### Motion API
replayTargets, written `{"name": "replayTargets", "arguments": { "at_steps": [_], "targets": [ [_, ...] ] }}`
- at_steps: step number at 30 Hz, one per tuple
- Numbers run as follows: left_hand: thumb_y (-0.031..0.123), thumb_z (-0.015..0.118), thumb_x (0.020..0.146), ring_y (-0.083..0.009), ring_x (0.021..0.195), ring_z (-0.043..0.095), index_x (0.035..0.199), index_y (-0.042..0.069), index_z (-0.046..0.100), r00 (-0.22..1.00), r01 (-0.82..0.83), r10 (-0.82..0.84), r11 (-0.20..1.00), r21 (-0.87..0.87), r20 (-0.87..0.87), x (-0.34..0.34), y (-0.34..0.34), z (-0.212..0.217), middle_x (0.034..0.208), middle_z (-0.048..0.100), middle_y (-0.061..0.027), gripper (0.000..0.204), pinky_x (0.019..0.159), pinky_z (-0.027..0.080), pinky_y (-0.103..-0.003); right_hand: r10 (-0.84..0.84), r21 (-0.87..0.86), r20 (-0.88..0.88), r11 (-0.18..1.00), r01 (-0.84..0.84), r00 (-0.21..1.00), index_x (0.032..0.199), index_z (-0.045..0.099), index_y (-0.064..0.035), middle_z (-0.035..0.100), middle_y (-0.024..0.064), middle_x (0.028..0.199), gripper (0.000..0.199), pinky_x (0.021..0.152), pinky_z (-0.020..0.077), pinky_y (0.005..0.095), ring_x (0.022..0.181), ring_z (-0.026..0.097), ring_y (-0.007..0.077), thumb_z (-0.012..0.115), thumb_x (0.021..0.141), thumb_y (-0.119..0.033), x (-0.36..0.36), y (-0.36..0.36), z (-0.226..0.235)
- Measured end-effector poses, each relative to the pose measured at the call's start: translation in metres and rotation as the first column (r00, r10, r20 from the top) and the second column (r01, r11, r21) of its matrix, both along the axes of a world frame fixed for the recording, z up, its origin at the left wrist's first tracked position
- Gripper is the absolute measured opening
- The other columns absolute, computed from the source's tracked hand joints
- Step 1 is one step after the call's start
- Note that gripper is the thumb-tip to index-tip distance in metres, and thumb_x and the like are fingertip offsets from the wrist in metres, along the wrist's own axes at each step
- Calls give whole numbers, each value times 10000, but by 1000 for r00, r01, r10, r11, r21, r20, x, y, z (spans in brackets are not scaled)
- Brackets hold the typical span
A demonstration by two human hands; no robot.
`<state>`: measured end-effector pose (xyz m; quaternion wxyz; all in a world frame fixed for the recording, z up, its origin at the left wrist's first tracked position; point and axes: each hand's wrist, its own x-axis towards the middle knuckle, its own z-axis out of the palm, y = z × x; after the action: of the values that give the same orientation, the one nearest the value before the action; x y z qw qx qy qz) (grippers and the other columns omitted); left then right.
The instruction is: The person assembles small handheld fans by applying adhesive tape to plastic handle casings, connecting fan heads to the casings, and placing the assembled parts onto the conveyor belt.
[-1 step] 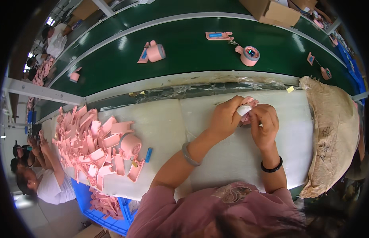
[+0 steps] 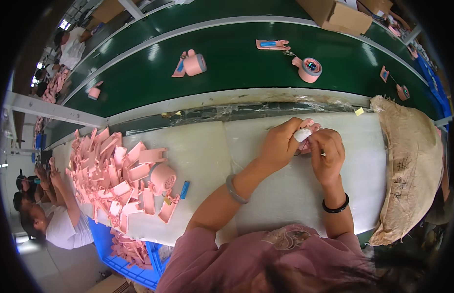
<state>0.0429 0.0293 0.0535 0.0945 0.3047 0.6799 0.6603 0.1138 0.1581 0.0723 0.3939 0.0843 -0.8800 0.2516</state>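
Over the right half of the table point(image 2: 361, 161), pinching a small pink part point(image 2: 313, 125) between left fingers point(image 2: 287, 130) and right fingers point(image 2: 330, 138), all bunched close. Off left, got a messy heap point(image 2: 107, 168) of pink pieces, with a round unit point(image 2: 163, 177) and blue cell point(image 2: 185, 190) at its right edge. Far side, seeing other units point(image 2: 311, 74) on a green belt point(image 2: 236, 63).

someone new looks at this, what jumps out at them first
Probably the big heap of pink plastic pieces at the left of the pale work surface. Next, the left hand and right hand meeting at a small pink part, right of centre. Beyond them, pink round units sit on the green surface.
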Motion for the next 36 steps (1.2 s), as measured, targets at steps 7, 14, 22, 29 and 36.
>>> {"name": "replayTargets", "arguments": {
  "at_steps": [7, 14, 22, 29, 36],
  "targets": [
    [221, 525, 934, -84, 685, 541, 1056, 23, 550, 995, -15, -22, 935, 355, 100, -16, -5, -8, 848, 605, -37, 233, 556, 446, -247, 221, -266, 370, 956, -125, 902, 1201, 428, 13, 545, 163, 1093, 601, 846, 449, 376, 991, 553, 334, 756, 724, -149, -6, 3, -9],
    [206, 533, 938, -44, 611, 529, 1046, 45, 514, 882, -8, -205, 893, 450, 423, -16, -7, 4, 814, 597, -15, 195, 512, 423, -182, 128, -433, 344, 901, 36, 930, 1210, 425, 13, 531, 165, 1156, 644, 880, 445, 341, 1037, 549, 271, 774, 678, -87, 1, 9, -14],
    [221, 553, 921, -123, 676, 623, 1002, 13, 549, 892, -61, 3, 992, 113, 452, -29, -11, -5, 853, 623, -63, 223, 569, 541, -259, 48, -465, 146, 885, 26, 988, 1184, 453, -41, 518, 140, 1131, 641, 845, 473, 348, 1029, 547, 285, 793, 641, -56, -9, 21, -17],
    [265, 562, 917, -142, 649, 639, 969, 9, 567, 871, -86, 67, 996, 16, 486, -31, -11, -11, 819, 643, -78, 261, 532, 541, -266, 94, -317, 123, 947, -50, 988, 1192, 460, -59, 515, 150, 1154, 614, 862, 478, 364, 1068, 527, 328, 760, 657, -23, -5, 28, -13],
    [336, 553, 918, -163, 686, 644, 1020, 9, 553, 844, -44, -7, 996, 83, 536, -28, -13, -3, 881, 642, -89, 343, 552, 565, -305, 98, -341, 138, 939, -45, 986, 1220, 467, -61, 512, 147, 1210, 665, 879, 473, 351, 1115, 520, 314, 786, 637, -24, -5, 26, -16]
  ]
}}
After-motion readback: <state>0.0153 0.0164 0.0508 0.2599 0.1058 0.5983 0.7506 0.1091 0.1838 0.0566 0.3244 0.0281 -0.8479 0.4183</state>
